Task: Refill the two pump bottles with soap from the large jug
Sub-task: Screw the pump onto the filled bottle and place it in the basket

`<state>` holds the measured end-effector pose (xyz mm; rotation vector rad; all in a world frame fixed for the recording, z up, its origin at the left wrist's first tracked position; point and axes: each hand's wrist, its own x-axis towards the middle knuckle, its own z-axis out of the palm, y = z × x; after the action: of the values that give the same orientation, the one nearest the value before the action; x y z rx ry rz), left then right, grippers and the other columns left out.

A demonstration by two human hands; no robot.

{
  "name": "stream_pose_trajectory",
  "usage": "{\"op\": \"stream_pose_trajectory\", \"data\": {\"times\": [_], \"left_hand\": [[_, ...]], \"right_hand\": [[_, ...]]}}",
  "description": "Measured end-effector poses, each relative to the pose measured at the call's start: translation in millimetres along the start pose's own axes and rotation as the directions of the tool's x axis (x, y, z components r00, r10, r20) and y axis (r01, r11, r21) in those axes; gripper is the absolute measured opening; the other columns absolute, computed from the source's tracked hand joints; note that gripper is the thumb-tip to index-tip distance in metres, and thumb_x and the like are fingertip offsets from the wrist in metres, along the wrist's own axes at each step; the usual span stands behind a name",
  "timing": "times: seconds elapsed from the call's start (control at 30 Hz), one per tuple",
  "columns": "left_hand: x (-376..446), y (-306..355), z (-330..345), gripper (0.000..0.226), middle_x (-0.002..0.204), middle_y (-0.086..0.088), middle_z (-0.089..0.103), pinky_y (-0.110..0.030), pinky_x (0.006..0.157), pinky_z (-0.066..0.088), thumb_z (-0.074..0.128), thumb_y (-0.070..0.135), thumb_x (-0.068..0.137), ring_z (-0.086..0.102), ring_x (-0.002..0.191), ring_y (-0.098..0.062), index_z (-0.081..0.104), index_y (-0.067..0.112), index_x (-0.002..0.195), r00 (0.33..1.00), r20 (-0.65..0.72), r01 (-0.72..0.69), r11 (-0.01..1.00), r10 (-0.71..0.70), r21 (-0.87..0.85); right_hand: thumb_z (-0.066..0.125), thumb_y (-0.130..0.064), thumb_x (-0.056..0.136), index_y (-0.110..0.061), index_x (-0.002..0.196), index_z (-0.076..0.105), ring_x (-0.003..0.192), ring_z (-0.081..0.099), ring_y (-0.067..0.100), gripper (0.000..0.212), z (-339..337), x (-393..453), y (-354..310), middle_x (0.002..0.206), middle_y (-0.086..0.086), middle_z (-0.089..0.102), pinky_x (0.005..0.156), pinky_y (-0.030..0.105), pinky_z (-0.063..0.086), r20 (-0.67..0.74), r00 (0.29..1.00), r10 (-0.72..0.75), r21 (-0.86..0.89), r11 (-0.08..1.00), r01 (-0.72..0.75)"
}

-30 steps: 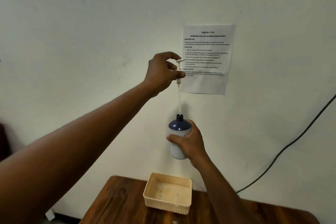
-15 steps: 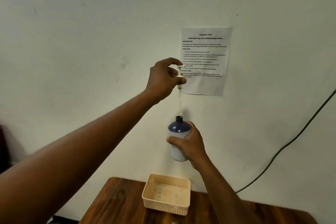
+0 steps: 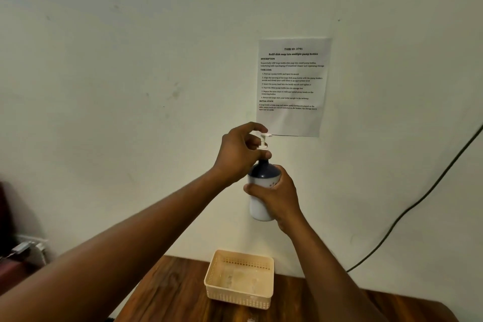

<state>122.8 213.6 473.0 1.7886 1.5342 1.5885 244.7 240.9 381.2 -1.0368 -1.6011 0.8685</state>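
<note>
A white pump bottle with a dark blue shoulder is held upright in the air, well above the table, in front of the wall. My right hand wraps around its body. My left hand pinches the white pump head, which sits down at the bottle's neck with its tube hidden inside. The large jug and a second pump bottle are out of view.
A cream plastic basket with nothing in it stands on the wooden table below the bottle. A printed sheet hangs on the wall, and a black cable runs down at the right. Dark objects sit at the far left.
My left hand has lowered the pump head, sliding its long tube down into the bottle until the head reached the neck. The right hand kept the bottle steady.
</note>
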Motion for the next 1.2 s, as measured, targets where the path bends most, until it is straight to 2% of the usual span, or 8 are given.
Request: {"op": "stream_pose_trajectory", "data": {"times": [0.33,0.47,0.57,0.67,0.83,0.97,1.1,1.2], "left_hand": [[-2.8,-8.6,10.3,0.052,0.087,-0.003,0.072,-0.019,0.073,0.060,0.090,0.001,0.072,0.070,0.080,-0.015,0.073,0.025,0.115,1.000,0.019,0.012,0.999,-0.012,-0.032],[-0.1,-9.1,10.0,0.066,0.096,-0.002,0.072,-0.027,0.084,0.062,0.094,0.012,0.071,0.071,0.091,-0.017,0.065,0.028,0.127,0.997,0.061,0.041,0.998,-0.039,-0.037],[-3.2,-9.8,16.6,0.052,0.090,0.000,0.071,-0.026,0.072,0.059,0.097,0.031,0.066,0.066,0.078,-0.011,0.068,0.022,0.108,0.996,-0.017,0.085,0.996,-0.085,-0.013],[-2.9,-13.3,21.3,0.039,0.086,-0.007,0.073,-0.032,0.071,0.061,0.095,0.031,0.069,0.069,0.077,-0.018,0.071,0.011,0.092,0.989,-0.067,0.133,0.990,-0.135,-0.040],[6.4,-15.8,8.7,0.019,0.112,-0.004,0.079,-0.013,0.078,0.056,0.073,0.008,0.094,0.072,0.101,-0.013,0.076,0.004,0.113,0.960,0.243,0.180,0.970,-0.136,-0.166],[11.6,-15.0,-1.8,0.024,0.122,0.007,0.076,-0.022,0.088,0.049,0.062,0.013,0.101,0.070,0.103,0.002,0.076,0.011,0.121,0.881,0.449,0.250,0.953,-0.150,-0.172],[8.9,-17.7,10.3,0.030,0.097,-0.013,0.078,-0.032,0.081,0.060,0.088,0.022,0.081,0.075,0.084,-0.012,0.075,0.003,0.101,0.979,0.124,0.185,0.954,-0.159,-0.236],[10.6,-19.5,10.2,0.020,0.095,-0.005,0.081,-0.029,0.082,0.058,0.082,0.013,0.087,0.076,0.086,-0.009,0.077,0.001,0.102,0.982,0.149,0.152,0.962,-0.120,-0.227]], "right_hand": [[0.088,-0.034,0.073,-0.026,0.125,0.051,0.103,0.062,0.022,0.064,-3.5,5.1,2.0,0.120,-0.001,0.062,0.092,0.042,0.056,-0.036,0.999,0.006,-0.038,0.999,-0.007],[0.088,-0.036,0.073,-0.028,0.123,0.050,0.102,0.062,0.021,0.063,-4.2,7.0,3.5,0.118,-0.002,0.062,0.090,0.041,0.056,-0.043,0.999,0.014,-0.048,0.999,-0.016],[0.088,-0.037,0.072,-0.028,0.124,0.051,0.097,0.061,0.016,0.064,-3.2,8.0,1.6,0.114,-0.006,0.061,0.080,0.029,0.051,-0.056,0.998,0.006,-0.043,0.999,-0.009],[0.089,-0.036,0.072,-0.026,0.127,0.052,0.098,0.060,0.016,0.067,-2.3,7.9,-0.6,0.114,-0.006,0.060,0.080,0.027,0.049,-0.059,0.998,0.010,-0.040,0.999,-0.012],[0.089,-0.032,0.069,-0.029,0.125,0.053,0.102,0.063,0.021,0.067,-11.3,4.4,-1.5,0.117,-0.003,0.064,0.089,0.043,0.058,-0.047,0.998,0.040,0.042,0.998,-0.038],[0.089,-0.029,0.071,-0.026,0.130,0.052,0.103,0.063,0.022,0.069,-14.4,2.5,-4.2,0.121,-0.001,0.063,0.091,0.045,0.057,-0.047,0.998,0.036,0.056,0.998,-0.033],[0.089,-0.033,0.072,-0.025,0.131,0.051,0.104,0.062,0.022,0.071,-13.5,3.9,-9.1,0.122,-0.001,0.062,0.091,0.041,0.056,-0.051,0.999,0.002,0.000,1.000,-0.002],[0.089,-0.032,0.071,-0.025,0.130,0.051,0.103,0.062,0.022,0.071,-14.5,3.9,-9.2,0.120,-0.001,0.062,0.089,0.041,0.057,-0.047,0.999,0.005,0.005,1.000,-0.005]]}}
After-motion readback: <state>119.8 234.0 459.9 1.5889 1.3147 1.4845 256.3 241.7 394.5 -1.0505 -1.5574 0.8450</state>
